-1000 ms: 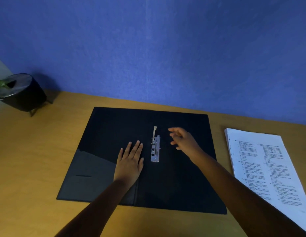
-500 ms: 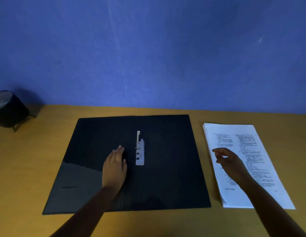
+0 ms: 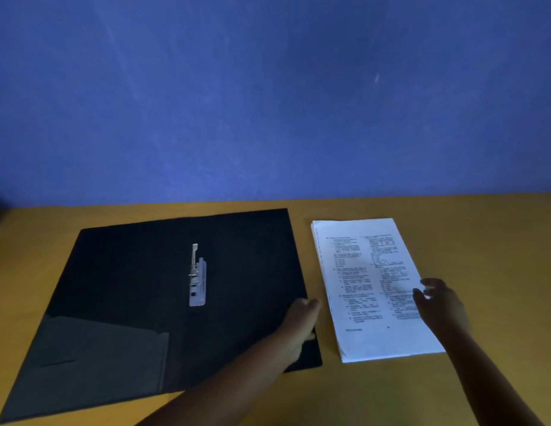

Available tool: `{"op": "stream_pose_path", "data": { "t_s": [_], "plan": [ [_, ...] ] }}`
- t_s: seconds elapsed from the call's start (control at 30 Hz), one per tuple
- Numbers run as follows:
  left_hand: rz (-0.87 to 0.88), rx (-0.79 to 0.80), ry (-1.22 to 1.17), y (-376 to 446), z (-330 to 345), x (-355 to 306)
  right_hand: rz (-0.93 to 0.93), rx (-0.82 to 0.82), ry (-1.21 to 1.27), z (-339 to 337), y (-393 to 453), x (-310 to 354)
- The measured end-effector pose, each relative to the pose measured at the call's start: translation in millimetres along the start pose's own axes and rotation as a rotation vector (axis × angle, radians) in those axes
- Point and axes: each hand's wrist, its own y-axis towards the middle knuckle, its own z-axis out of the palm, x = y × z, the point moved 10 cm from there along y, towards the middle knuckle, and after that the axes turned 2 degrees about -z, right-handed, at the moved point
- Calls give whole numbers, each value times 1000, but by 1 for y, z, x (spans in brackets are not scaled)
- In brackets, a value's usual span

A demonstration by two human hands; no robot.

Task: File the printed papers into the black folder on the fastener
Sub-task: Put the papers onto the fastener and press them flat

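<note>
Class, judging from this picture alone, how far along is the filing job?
Done: the black folder lies open with its fastener exposed. In hand: the right hand is over the printed papers and the left hand reaches toward them. Left: lifting the stack, threading it onto the fastener.

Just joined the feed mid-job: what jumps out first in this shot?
The open black folder lies flat on the yellow table, its silver fastener bright at the centre. Right of it, apart from the folder, sits the white stack of printed papers. The right hand is at the stack's right edge, and the left hand is over the folder's right edge; neither holds anything.
</note>
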Motion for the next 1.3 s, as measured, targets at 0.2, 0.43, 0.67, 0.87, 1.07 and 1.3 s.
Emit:
{"op": "stream_pose_path", "data": {
  "t_s": [0.2, 0.43, 0.67, 0.87, 1.07, 1.3],
  "plan": [
    [-103, -29, 35, 7, 40, 17, 126, 97, -188, 1, -7, -46],
    [-89, -36, 14, 13, 56, 18, 59, 138, -197, 8, 3, -54],
    [-119, -52, -34, 14, 55, 22, 77, 227, -228, 14, 16, -58],
    [-109, -45, -32, 15, 56, 23, 193, 373, -150, 21, 27, -71],
    [-82, 0, -28, 13, 54, 27, 287, 452, 73, 26, 25, -72],
    [-89, 27, -68, 12, 57, 28, 257, 437, 76, 23, 22, -63]
  ]
}}
